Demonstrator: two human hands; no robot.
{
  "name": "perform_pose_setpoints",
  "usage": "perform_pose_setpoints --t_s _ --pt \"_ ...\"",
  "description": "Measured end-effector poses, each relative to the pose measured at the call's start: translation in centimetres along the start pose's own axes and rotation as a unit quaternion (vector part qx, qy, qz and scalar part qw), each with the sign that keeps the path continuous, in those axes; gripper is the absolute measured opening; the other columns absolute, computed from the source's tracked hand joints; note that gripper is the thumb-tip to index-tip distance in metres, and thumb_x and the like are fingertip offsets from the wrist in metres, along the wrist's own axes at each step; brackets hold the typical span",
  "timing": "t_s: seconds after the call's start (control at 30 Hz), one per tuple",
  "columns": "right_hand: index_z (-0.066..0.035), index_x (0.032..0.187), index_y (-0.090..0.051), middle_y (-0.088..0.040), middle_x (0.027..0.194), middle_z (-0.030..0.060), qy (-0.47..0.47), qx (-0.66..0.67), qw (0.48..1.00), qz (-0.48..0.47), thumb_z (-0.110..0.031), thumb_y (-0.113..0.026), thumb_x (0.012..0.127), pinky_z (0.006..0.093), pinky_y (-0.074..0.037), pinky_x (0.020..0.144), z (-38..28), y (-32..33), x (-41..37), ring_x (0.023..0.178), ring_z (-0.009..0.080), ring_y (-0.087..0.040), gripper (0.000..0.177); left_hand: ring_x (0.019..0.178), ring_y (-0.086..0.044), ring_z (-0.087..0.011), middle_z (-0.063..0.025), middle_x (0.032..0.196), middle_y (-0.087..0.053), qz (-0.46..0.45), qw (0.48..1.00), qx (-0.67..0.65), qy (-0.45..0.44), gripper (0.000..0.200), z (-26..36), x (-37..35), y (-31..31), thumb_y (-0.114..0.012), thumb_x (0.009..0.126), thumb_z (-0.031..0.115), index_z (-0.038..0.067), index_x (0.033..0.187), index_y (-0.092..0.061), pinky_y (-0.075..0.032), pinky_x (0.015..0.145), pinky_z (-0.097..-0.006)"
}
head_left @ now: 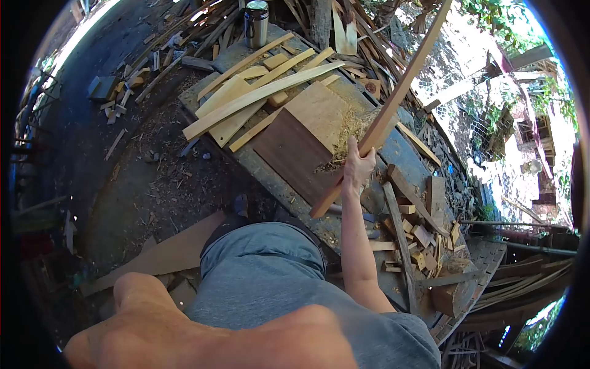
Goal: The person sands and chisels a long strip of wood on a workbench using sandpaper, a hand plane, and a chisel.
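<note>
My right hand (359, 167) is wrapped round a long wooden batten (402, 89), near its lower end. The batten slants up and away to the top right over the workbench (279, 184). Beneath its lower part lie a dark brown board (294, 150) and a paler board (316, 111), with wood shavings (350, 130) beside them. Very near the camera, at the bottom, my left hand (246, 344) or arm shows as a blurred, bent shape; its fingers cannot be made out.
Several light wood strips (258, 98) lie across the bench's far left, near a metal flask (256, 24). Offcuts (421, 243) and longer pieces crowd the right end. A wooden panel (163, 249) lies low at the left, and scraps (120, 92) litter the floor.
</note>
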State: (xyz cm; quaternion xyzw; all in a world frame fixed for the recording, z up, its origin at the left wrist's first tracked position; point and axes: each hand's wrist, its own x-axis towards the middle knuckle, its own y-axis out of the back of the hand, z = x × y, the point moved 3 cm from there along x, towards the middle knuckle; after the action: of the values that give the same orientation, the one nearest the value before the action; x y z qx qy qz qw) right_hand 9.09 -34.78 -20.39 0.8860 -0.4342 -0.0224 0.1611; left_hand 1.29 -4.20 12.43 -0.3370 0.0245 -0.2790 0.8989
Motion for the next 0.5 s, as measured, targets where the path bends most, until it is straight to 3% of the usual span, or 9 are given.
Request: perform_pose_setpoints --t_s 0.07,0.17,0.33,0.4,0.43,0.5 --pt "-0.004 0.086 -0.053 -0.048 0.061 -0.0009 -0.021 -0.009 0.999 -0.030 -0.040 -0.075 0.085 0.0271 -0.042 0.044 0.1 -1.6 -0.5 0.047 0.0097 -0.050 0.042 0.088 -0.049 -0.0200 -0.0063 0.090 -0.049 0.015 1.000 0.001 -0.005 0.031 0.0 -0.2 0.0 -0.041 0.103 0.029 0.008 0.100 -0.064 -0.050 0.071 -0.0359" --pt "-0.006 0.086 -0.050 -0.048 0.060 0.0006 -0.147 0.094 0.978 -0.115 -0.045 -0.074 0.084 0.0266 -0.044 0.044 -0.3 -4.6 -2.2 0.047 0.0114 -0.051 0.046 0.088 -0.049 -0.0200 -0.0063 0.090 -0.049 0.037 0.999 0.008 -0.013 0.031 0.1 -0.5 0.0 -0.041 0.103 0.029 0.008 0.100 -0.064 -0.050 0.071 -0.0360" --pt "-0.007 0.084 -0.049 -0.049 0.061 0.0024 -0.210 0.102 0.964 -0.126 -0.045 -0.072 0.086 0.0280 -0.046 0.047 2.2 -9.5 -4.8 0.050 0.0129 -0.052 0.044 0.088 -0.049 -0.0200 -0.0063 0.091 -0.049 0.072 0.997 0.018 -0.026 0.030 0.7 -0.9 0.2 -0.041 0.103 0.028 0.008 0.099 -0.064 -0.050 0.071 -0.0362" --pt "-0.003 0.086 -0.051 -0.053 0.062 0.0057 -0.234 0.152 0.953 -0.115 -0.042 -0.071 0.087 0.0309 -0.047 0.046 4.2 -11.3 -6.0 0.049 0.0157 -0.054 0.044 0.088 -0.049 -0.0200 -0.0062 0.091 -0.049 0.084 0.996 0.021 -0.029 0.030 0.8 -1.1 0.4 -0.042 0.103 0.028 0.008 0.099 -0.064 -0.050 0.071 -0.0363" --pt "0.000 0.091 -0.051 -0.058 0.073 0.0098 -0.280 0.154 0.937 -0.140 -0.038 -0.071 0.087 0.0338 -0.051 0.055 4.7 -11.9 -6.5 0.061 0.0183 -0.059 0.043 0.088 -0.049 -0.0200 -0.0062 0.091 -0.049 0.089 0.995 0.022 -0.030 0.030 0.9 -1.2 0.4 -0.042 0.103 0.028 0.008 0.099 -0.064 -0.050 0.071 -0.0363" --pt "0.001 0.093 -0.050 -0.059 0.080 0.0114 -0.241 0.137 0.952 -0.128 -0.037 -0.071 0.087 0.0352 -0.051 0.062 4.9 -13.3 -7.0 0.069 0.0199 -0.060 0.043 0.088 -0.049 -0.0201 -0.0062 0.091 -0.049 0.099 0.994 0.020 -0.030 0.030 1.0 -1.3 0.6 -0.042 0.103 0.028 0.008 0.099 -0.063 -0.050 0.071 -0.0364"
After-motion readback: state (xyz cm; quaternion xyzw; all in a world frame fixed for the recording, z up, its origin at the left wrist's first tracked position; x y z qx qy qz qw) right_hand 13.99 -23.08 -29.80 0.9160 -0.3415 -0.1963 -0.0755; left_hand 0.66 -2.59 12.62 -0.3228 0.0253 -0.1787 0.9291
